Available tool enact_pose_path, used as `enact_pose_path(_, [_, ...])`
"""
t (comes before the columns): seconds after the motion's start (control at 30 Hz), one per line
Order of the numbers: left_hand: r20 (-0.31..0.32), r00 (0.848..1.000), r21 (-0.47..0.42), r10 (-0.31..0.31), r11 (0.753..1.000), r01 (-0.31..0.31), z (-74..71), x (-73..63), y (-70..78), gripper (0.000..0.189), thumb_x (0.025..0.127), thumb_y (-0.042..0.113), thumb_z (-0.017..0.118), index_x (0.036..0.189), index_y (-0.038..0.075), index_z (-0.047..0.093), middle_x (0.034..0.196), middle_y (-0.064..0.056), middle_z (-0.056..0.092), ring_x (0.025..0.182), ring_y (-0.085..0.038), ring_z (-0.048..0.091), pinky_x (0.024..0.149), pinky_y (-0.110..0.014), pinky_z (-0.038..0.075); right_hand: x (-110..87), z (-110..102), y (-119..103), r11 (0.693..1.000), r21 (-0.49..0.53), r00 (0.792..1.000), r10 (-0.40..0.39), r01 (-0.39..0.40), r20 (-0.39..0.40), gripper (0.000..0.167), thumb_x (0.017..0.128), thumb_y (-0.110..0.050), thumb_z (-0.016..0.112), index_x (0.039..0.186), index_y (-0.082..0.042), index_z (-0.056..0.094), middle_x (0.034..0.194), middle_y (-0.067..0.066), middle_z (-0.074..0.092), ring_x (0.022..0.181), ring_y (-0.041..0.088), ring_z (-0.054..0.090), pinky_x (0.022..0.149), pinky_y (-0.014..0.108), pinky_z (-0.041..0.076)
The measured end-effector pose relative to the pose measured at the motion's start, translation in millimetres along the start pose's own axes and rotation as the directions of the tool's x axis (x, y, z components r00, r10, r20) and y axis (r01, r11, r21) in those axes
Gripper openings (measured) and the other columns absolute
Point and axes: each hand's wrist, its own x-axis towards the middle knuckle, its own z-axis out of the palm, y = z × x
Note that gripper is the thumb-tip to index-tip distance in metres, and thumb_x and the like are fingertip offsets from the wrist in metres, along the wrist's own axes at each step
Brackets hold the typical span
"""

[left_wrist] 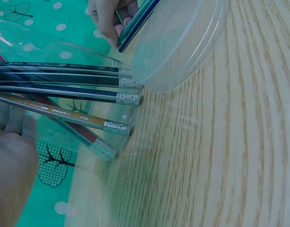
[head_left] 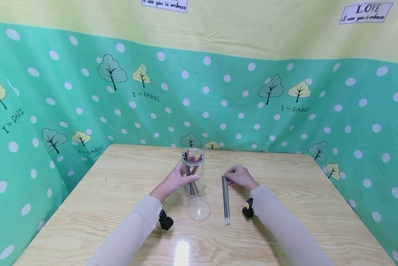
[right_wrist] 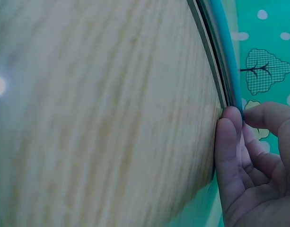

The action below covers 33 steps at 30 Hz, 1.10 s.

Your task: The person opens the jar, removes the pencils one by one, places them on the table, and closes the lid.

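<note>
My left hand (head_left: 178,178) grips a clear cylindrical jar (head_left: 201,181) that stands upright, its thumb across the near side and fingers behind. Several pencils (left_wrist: 83,113) with metal-capped ends lean inside it, those ends down. A round clear lid (head_left: 199,209) lies just in front of the jar. To the right, dark and teal pencils (head_left: 226,203) lie side by side, pointing away from me. At their far end my right hand (head_left: 239,176) pinches the teal pencil (right_wrist: 225,38) between thumb and fingertips.
Everything is on a light wood-grain table (head_left: 129,166). A green and yellow printed curtain (head_left: 219,88) hangs behind its far edge and along both sides. Black wrist cameras hang under both forearms, the right one (head_left: 248,208) close beside the loose pencils.
</note>
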Motion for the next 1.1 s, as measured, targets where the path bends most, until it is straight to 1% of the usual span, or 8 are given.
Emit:
enact_pose_path(0.17, [0.004,1.0,0.006,-0.002,1.0,0.002,0.2,0.4,0.4,0.076,0.09,0.012,0.076,0.153,0.026,0.034,0.154,-0.002,0.043,0.142,-0.022,0.038,0.118,-0.051,0.02,1.3,0.8,0.0,1.0,-0.023,1.0,-0.011,0.011,-0.001,0.02,0.095,-0.015,0.062,0.107,0.0,0.068,0.081,0.01,0.066,0.068,0.017,0.064,0.059,0.026,0.058])
enact_pose_path(0.27, [-0.002,1.0,0.013,-0.016,1.0,0.016,0.5,0.0,0.6,0.077,0.09,0.014,0.077,0.153,0.027,0.034,0.155,-0.001,0.043,0.143,-0.022,0.037,0.119,-0.053,0.018,1.7,1.4,0.5,0.999,-0.039,1.0,-0.019,0.019,-0.004,0.02,0.095,-0.015,0.063,0.107,0.0,0.068,0.081,0.01,0.066,0.068,0.017,0.064,0.059,0.026,0.058])
enact_pose_path(0.47, [-0.006,1.0,0.011,-0.029,1.0,0.029,-0.3,-1.2,-0.5,0.079,0.089,0.016,0.078,0.153,0.028,0.035,0.155,-0.001,0.043,0.142,-0.022,0.038,0.119,-0.054,0.018,2.1,2.0,0.3,0.998,-0.054,0.999,-0.043,0.043,0.001,0.019,0.096,-0.014,0.063,0.106,0.001,0.069,0.08,0.01,0.066,0.068,0.017,0.065,0.059,0.027,0.058])
enact_pose_path(0.63, [-0.003,1.0,0.003,-0.02,1.0,0.02,-0.1,-0.8,-1.7,0.078,0.089,0.014,0.078,0.152,0.028,0.035,0.155,-0.002,0.043,0.142,-0.023,0.039,0.119,-0.052,0.019,2.5,2.0,0.7,0.997,-0.066,0.999,-0.046,0.046,0.002,0.018,0.095,-0.013,0.063,0.104,0.0,0.07,0.079,0.01,0.067,0.068,0.017,0.065,0.059,0.027,0.059])
enact_pose_path(0.77, [0.007,1.0,-0.016,-0.005,1.0,0.005,0.1,-0.9,-1.5,0.077,0.089,0.01,0.077,0.153,0.024,0.035,0.155,-0.004,0.042,0.141,-0.026,0.039,0.119,-0.051,0.021,1.4,1.9,-0.5,0.996,-0.068,0.999,-0.049,0.049,0.001,0.017,0.094,-0.013,0.063,0.103,0.0,0.07,0.078,0.01,0.067,0.067,0.017,0.065,0.059,0.027,0.059])
enact_pose_path(0.87, [0.008,1.0,-0.021,-0.004,1.0,0.004,0.5,-1.1,-0.7,0.077,0.089,0.01,0.077,0.152,0.024,0.035,0.155,-0.004,0.042,0.141,-0.026,0.039,0.119,-0.051,0.021,1.5,1.9,-0.5,0.996,-0.069,0.999,-0.054,0.054,0.001,0.017,0.094,-0.012,0.063,0.102,0.0,0.071,0.078,0.01,0.067,0.067,0.017,0.065,0.059,0.027,0.059])
enact_pose_path(1.1, [-0.002,1.0,0.003,-0.013,1.0,0.013,0.9,-1.6,-0.1,0.077,0.09,0.014,0.077,0.152,0.027,0.035,0.152,-0.001,0.046,0.141,-0.022,0.04,0.118,-0.052,0.021,1.7,1.3,-0.3,0.996,-0.075,0.998,-0.057,0.057,0.003,0.015,0.095,-0.012,0.064,0.102,0.0,0.071,0.078,0.009,0.067,0.067,0.017,0.065,0.058,0.027,0.058])
